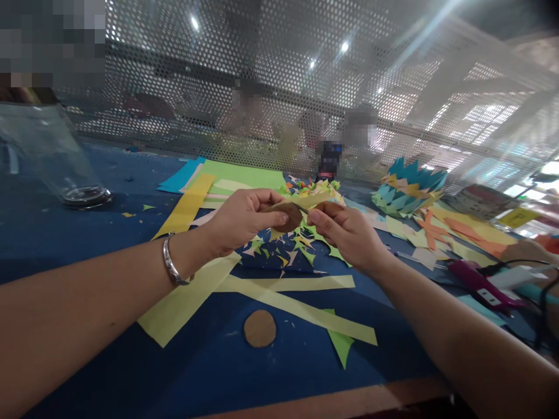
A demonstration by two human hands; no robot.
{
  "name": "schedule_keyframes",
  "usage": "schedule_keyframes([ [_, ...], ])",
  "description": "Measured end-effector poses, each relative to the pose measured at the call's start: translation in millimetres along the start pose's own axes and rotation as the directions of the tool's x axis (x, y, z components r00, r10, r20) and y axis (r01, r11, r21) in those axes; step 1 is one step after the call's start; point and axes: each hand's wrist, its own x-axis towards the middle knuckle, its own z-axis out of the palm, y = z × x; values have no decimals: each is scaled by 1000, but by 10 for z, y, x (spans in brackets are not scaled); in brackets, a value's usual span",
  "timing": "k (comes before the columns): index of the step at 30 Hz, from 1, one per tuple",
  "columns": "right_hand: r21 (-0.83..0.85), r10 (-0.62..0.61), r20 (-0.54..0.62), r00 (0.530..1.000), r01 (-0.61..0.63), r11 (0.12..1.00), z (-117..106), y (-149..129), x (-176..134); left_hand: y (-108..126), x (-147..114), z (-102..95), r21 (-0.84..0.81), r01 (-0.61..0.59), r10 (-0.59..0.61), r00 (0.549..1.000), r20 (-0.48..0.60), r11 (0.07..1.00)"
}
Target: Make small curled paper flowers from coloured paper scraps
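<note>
In front of me my left hand [262,218] is closed, its thumb pressed on a round brown cardboard disc [293,216]. A pale yellow paper piece [312,199] runs along behind the disc, between the two hands. My right hand [338,227] is pinched at the right side of the disc. A thin dark edge shows at its fingertips, but I cannot tell what it grips. A second brown cardboard disc [259,328] lies flat on the blue table below the hands. Pale yellow paper strips [301,311] cross between it and my hands, with a green paper scrap [341,343] beside them.
Paper cuttings [305,250] are heaped beyond my hands. Coloured sheets [244,173] lie behind on the left, near a glass jar [76,169]. On the right are a spiky paper crown [408,189], a purple power strip [476,285] with cables and another person's hand [530,253]. A perforated screen [262,75] stands behind.
</note>
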Motion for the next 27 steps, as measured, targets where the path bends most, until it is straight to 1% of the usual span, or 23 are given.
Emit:
schedule_keyframes([
  [7,-42,7,-16,1000,-8,999,8,1,6,-10,3,-23,-31,28,-28,1000,6,999],
  [16,-20,21,-24,1000,-21,1000,30,3,-4,9,-7,16,-81,39,-41,999,-25,996],
  [24,12,3,-10,1000,-3,1000,34,-14,1,1,1,8,-45,29,-31,999,-36,999],
  [27,-1,-5,-6,1000,5,1000,31,-19,1,-5,7,-6,-29,31,-31,999,-26,999],
])
